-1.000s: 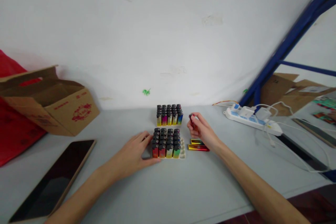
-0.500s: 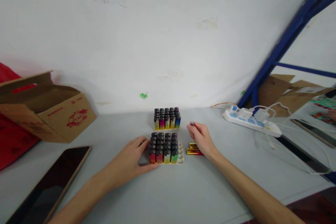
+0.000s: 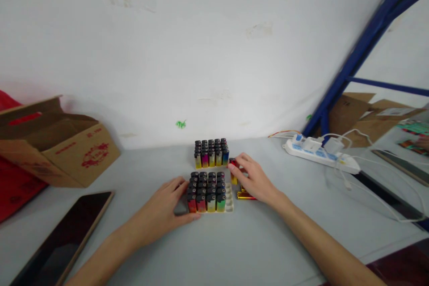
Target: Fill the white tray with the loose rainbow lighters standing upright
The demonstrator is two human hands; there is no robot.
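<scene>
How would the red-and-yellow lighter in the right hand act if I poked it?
The lighter would probably tip easily, being tall and narrow. Its shiny body looks smooth, so maybe slippery. It's likely light, being smaller than the right hand.

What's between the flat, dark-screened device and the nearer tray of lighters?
The left hand, at the tray's left side, and a stretch of grey table, in the head view.

Red-and-yellow lighter, off-white tray, grey table
</scene>
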